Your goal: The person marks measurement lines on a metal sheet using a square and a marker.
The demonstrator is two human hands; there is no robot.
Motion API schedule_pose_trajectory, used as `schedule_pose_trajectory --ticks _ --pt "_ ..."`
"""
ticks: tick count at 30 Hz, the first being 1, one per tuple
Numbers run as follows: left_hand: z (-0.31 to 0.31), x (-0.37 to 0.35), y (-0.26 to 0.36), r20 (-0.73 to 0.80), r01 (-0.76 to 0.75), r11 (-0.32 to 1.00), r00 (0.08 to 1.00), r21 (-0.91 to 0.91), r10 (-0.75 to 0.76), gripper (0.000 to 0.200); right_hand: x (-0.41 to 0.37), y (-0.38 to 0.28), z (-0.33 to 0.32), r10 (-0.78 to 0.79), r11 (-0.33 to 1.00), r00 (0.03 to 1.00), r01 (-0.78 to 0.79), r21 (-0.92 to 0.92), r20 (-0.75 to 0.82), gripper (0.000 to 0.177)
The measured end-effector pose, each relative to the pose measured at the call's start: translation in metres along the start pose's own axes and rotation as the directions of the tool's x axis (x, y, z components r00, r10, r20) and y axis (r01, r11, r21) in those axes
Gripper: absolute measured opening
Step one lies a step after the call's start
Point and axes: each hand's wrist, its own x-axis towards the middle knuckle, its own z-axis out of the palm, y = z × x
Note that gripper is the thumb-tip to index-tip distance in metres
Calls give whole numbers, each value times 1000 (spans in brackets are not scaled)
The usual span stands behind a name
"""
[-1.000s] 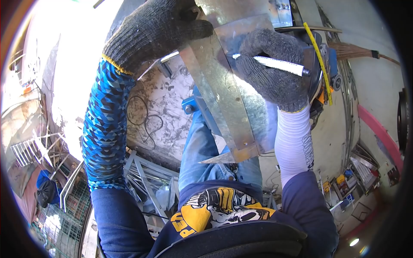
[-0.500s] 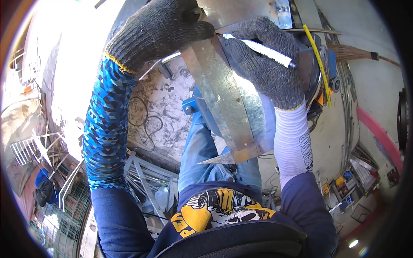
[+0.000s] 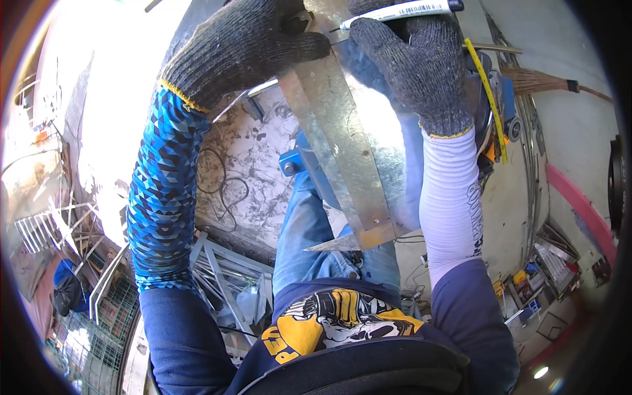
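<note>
Left hand: the left hand point(image 3: 240, 49), in a dark knitted glove, is closed over the upper edge of the galvanised sheet point(image 3: 349, 151), with the thumb laid across its face.
Right hand: the right hand point(image 3: 415, 66), gloved alike, is closed around a white marker point(image 3: 401, 10), which is held nearly level at the top of the view.
Marker: the capless tip is turned toward the left hand and lies over the upper part of the sheet. Whether the tip touches the metal cannot be told.
Galvanised sheet: a long folded strip is held tilted between the two hands, above the lap. It runs from the top of the view down to a brassy lower end just over the jeans point(image 3: 306, 230).
Sleeves: a blue patterned sleeve point(image 3: 161, 191) is worn on the left arm and a white sleeve point(image 3: 447, 197) on the right.
Tape measure: a yellow tape point(image 3: 487, 92) is stretched out just beside the right hand, on its outer side.
Broom: a broom point(image 3: 536, 79) is seen lying on the floor beyond the tape.
Blue fixture: a blue metal part point(image 3: 293, 161) shows just behind the sheet's left edge.
Floor: metal frames point(image 3: 224, 270) are seen below the left arm, and a pink pipe point(image 3: 579, 204) lies well apart on the right.
</note>
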Motion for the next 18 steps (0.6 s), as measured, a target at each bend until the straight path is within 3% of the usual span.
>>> schedule_pose_trajectory --ticks 2,5,8,18 --pt "5 1 -5 -60 -90 995 994 -38 88 54 1 2 2 15 997 1000 -15 81 -2 18" --pt "-2 6 -2 62 -32 997 997 -68 36 48 6 -2 0 30 999 997 -32 23 70 15" --pt "2 5 -2 14 -52 998 999 -46 52 44 9 -4 0 2 995 996 -11 101 94 13" --pt "3 4 -5 7 -79 989 997 -123 80 43 11 -7 0 -33 994 989 47 -99 142 21"
